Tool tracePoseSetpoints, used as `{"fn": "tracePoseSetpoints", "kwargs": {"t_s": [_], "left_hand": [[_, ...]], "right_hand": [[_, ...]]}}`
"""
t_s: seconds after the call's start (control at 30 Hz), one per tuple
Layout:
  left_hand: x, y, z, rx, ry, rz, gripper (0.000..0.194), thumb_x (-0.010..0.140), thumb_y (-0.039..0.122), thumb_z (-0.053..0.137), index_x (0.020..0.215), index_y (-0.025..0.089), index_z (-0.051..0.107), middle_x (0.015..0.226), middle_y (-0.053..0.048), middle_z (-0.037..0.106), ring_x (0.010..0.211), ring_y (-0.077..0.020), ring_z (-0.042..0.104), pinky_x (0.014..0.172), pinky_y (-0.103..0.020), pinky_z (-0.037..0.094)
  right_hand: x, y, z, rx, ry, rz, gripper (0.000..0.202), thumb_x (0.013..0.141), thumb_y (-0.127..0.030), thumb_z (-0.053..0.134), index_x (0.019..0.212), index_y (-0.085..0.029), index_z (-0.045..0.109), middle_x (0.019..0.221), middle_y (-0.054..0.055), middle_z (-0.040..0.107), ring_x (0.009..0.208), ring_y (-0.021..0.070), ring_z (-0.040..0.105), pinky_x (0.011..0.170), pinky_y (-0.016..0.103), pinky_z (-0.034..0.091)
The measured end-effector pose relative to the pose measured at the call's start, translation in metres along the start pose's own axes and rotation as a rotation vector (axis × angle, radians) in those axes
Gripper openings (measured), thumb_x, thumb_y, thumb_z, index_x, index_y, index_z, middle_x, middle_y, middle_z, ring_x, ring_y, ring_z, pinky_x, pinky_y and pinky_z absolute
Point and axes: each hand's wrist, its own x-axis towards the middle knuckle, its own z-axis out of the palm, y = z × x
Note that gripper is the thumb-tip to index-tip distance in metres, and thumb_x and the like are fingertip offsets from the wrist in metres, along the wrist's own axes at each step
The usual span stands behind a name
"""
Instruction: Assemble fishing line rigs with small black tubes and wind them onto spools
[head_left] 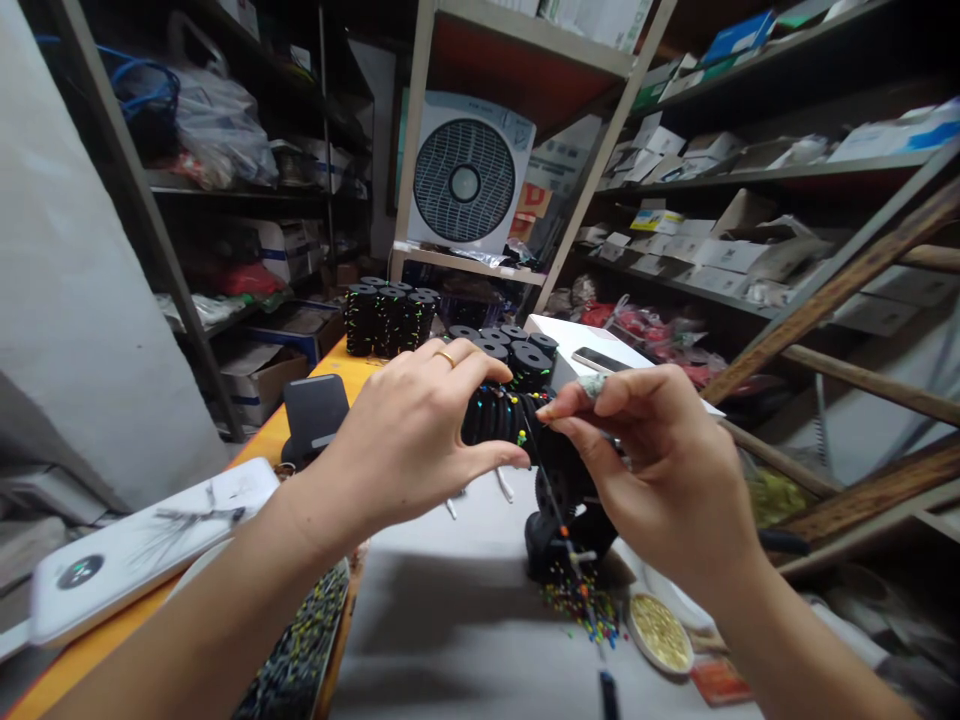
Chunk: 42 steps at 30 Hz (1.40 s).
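Observation:
My left hand point(431, 425), with a gold ring, curves around the left end of a ribbed black spool roll point(491, 415); its thumb and fingers are apart. On the right, my right hand point(652, 450) pinches a thin dark line point(551, 490) at the roll's right side, and a finger is wrapped in pale tape. Small coloured beads are strung along that line. Yellow and green bits sit on the roll. Under it stands a black holder point(544, 545), beside a pile of multicoloured beads point(585, 605) on the white sheet point(442, 620).
Black spools point(390, 320) stand at the back, near a white box point(585, 345) with a phone. A dish of gold beads point(660, 633) lies right, a tray of dark pieces point(300, 640) left. A white power bank point(150, 550) rests on the orange table. A box fan point(465, 180) stands behind.

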Motion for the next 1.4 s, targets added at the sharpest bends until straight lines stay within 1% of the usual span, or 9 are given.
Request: {"fn": "tracePoseSetpoints", "kwargs": {"t_s": [0.2,0.3,0.4,0.57,0.73,0.87,1.17,1.27,1.4], "left_hand": [[-0.001,0.004,-0.004,0.129,-0.075,0.122,0.058,0.07,0.046,0.08,0.115,0.017,0.058,0.11,-0.007,0.066,0.102,-0.0296,0.058,0.087,-0.045,0.047],[-0.002,0.007,-0.003,0.212,-0.104,0.182,0.051,0.071,0.032,0.081,0.113,0.015,0.058,0.118,-0.009,0.062,0.105,-0.031,0.055,0.09,-0.045,0.047],[-0.003,0.007,-0.002,0.222,-0.079,0.182,0.044,0.075,0.018,0.076,0.115,0.015,0.058,0.118,-0.011,0.059,0.103,-0.03,0.054,0.088,-0.043,0.048],[-0.001,0.0,-0.005,0.101,-0.021,0.083,0.06,0.079,0.03,0.074,0.131,0.016,0.05,0.106,-0.006,0.069,0.103,-0.0282,0.058,0.099,-0.046,0.041],[-0.001,0.003,0.001,0.027,0.096,-0.025,0.025,0.09,0.029,0.061,0.112,0.019,0.06,0.098,-0.004,0.072,0.092,-0.0257,0.064,0.085,-0.043,0.047],[-0.001,0.005,0.007,-0.045,0.111,-0.09,0.013,0.091,0.029,0.06,0.099,0.019,0.064,0.093,-0.005,0.072,0.088,-0.0259,0.066,0.078,-0.041,0.049],[0.0,0.003,-0.002,-0.025,-0.038,-0.021,0.016,0.092,0.032,0.056,0.098,0.018,0.063,0.095,-0.005,0.066,0.089,-0.0249,0.06,0.08,-0.041,0.045],[-0.001,0.002,-0.008,0.015,-0.109,0.039,0.029,0.084,0.035,0.065,0.106,0.016,0.059,0.103,-0.007,0.063,0.097,-0.0272,0.057,0.087,-0.044,0.043],[-0.001,-0.001,-0.011,0.011,-0.115,0.048,0.023,0.088,0.031,0.061,0.107,0.017,0.06,0.106,-0.005,0.066,0.101,-0.0247,0.057,0.097,-0.044,0.037]], "right_hand": [[-0.003,0.002,0.004,0.072,0.025,0.056,0.021,0.087,-0.012,0.06,0.089,-0.024,0.043,0.091,0.001,0.065,0.084,0.0138,0.069,0.078,0.025,0.059],[-0.005,0.005,0.006,0.099,0.051,0.052,0.023,0.086,-0.01,0.061,0.091,-0.024,0.043,0.092,0.0,0.065,0.09,0.0134,0.068,0.081,0.024,0.058],[-0.004,0.008,0.008,0.11,0.077,0.045,0.024,0.086,-0.01,0.062,0.092,-0.024,0.044,0.092,0.0,0.065,0.09,0.0137,0.068,0.08,0.024,0.058],[-0.002,0.009,0.008,0.136,0.106,0.045,0.025,0.086,-0.01,0.062,0.094,-0.025,0.043,0.093,0.001,0.065,0.088,0.0161,0.069,0.082,0.03,0.058],[-0.001,0.006,0.006,0.152,0.124,0.036,0.025,0.086,-0.009,0.061,0.094,-0.025,0.044,0.093,0.001,0.065,0.088,0.0158,0.07,0.082,0.029,0.058],[0.0,0.004,0.006,0.13,0.117,0.037,0.024,0.087,-0.011,0.061,0.094,-0.025,0.043,0.092,0.001,0.065,0.086,0.0154,0.07,0.079,0.028,0.059],[0.002,0.006,0.011,0.113,0.116,0.029,0.021,0.088,-0.013,0.06,0.093,-0.025,0.043,0.092,0.0,0.064,0.081,0.015,0.071,0.076,0.029,0.06],[0.002,0.008,0.012,0.099,0.124,0.022,0.021,0.088,-0.012,0.06,0.093,-0.024,0.043,0.092,0.0,0.064,0.082,0.0151,0.071,0.076,0.029,0.06],[0.001,0.008,0.011,0.11,0.12,0.023,0.021,0.088,-0.012,0.059,0.093,-0.025,0.043,0.092,0.0,0.064,0.081,0.0148,0.071,0.076,0.029,0.06]]}}
